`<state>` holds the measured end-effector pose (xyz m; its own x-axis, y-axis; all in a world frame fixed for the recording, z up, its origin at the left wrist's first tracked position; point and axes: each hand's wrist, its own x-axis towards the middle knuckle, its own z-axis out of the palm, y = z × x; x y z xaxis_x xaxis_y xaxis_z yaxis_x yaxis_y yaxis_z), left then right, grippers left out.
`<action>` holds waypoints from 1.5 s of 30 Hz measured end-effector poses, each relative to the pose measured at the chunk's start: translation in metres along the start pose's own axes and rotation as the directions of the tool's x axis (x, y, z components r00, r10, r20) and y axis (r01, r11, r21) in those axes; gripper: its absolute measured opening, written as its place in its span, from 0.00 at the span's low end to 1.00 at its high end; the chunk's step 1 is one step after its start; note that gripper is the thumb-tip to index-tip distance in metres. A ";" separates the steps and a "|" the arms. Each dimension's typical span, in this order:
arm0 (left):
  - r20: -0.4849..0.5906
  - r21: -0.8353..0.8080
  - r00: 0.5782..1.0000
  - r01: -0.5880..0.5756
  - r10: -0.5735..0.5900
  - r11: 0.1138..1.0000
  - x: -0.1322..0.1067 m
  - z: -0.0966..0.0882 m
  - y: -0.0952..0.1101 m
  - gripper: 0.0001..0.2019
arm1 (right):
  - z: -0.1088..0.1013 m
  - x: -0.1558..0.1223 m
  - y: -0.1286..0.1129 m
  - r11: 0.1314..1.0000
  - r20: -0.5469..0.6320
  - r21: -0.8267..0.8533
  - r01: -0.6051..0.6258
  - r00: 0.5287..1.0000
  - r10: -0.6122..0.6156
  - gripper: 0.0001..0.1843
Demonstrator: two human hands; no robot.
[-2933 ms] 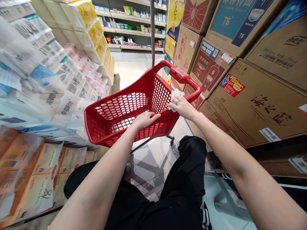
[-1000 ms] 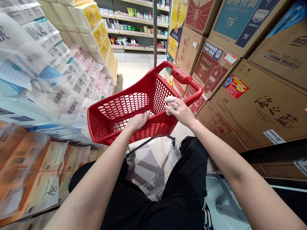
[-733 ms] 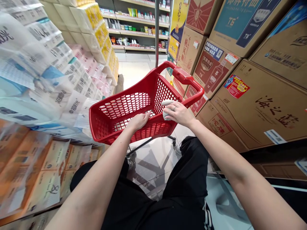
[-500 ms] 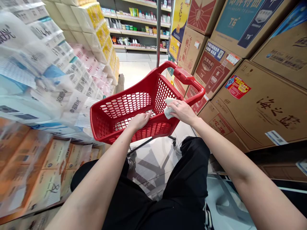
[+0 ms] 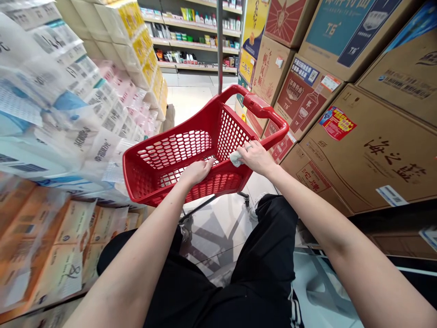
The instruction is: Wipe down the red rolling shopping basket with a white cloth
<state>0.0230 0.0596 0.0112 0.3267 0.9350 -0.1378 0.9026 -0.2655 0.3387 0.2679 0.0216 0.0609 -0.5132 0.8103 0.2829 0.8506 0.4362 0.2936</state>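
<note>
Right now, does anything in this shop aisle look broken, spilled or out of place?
Nothing stands out. The red plastic mesh basket looks whole; the left hand rests on its near rim, the right hand presses a crumpled white cloth against it. The brown cardboard boxes stand stacked, none spilled.

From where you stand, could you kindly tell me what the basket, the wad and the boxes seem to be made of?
Basket: probably moulded plastic, glossy red; its walls are a regular lattice of holes.
Wad in the right hand: soft white cloth or paper, matte and crumpled; I cannot tell which.
Boxes: brown cardboard, matte, with flat faces, printed lettering and stuck-on labels.
</note>
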 end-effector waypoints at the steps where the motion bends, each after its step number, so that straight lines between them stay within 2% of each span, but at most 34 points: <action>1: 0.001 -0.002 1.000 -0.002 0.002 1.000 0.000 0.000 0.000 0.43 | 0.000 0.000 0.001 1.000 -0.001 0.004 0.004 1.000 -0.004 0.17; 6: 0.014 -0.029 1.000 0.011 -0.010 1.000 -0.001 -0.003 0.002 0.43 | 0.001 -0.003 0.010 0.999 -0.004 0.029 0.033 0.999 -0.033 0.16; 14: 0.021 -0.018 0.999 0.027 -0.027 0.999 -0.003 -0.003 0.003 0.43 | 0.002 -0.008 0.023 0.999 -0.016 0.052 0.017 1.000 -0.016 0.19; 22: 0.020 -0.001 0.999 0.041 -0.041 0.999 -0.002 -0.001 0.003 0.44 | -0.002 0.013 0.011 0.987 0.051 0.012 -0.158 0.986 0.157 0.23; 27: 0.021 0.002 0.999 0.031 -0.031 1.000 -0.002 -0.002 0.003 0.44 | 0.001 0.019 0.009 0.979 0.058 0.032 -0.203 0.978 0.201 0.23; 30: 0.021 0.006 0.999 0.045 -0.045 0.999 -0.003 -0.003 0.004 0.43 | 0.001 0.013 0.010 0.983 0.036 0.054 -0.177 0.984 0.175 0.22; 36: 0.022 0.003 1.000 0.019 -0.019 1.000 -0.006 -0.003 0.006 0.42 | -0.003 -0.004 0.012 0.993 -0.009 0.110 -0.030 0.999 0.031 0.20; 41: 0.006 0.021 1.000 -0.005 0.005 1.000 -0.008 -0.002 0.007 0.43 | -0.003 -0.003 0.005 0.991 -0.011 0.054 -0.123 0.992 0.123 0.22; 45: 0.006 0.021 1.000 0.020 -0.020 1.000 -0.010 -0.002 0.008 0.42 | -0.006 0.003 -0.002 0.980 0.007 0.056 -0.191 0.982 0.191 0.23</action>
<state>0.0269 0.0488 0.0172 0.3100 0.9388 -0.1501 0.9146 -0.2514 0.3167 0.2644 0.0210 0.0663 -0.3408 0.8812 0.3276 0.9379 0.2947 0.1830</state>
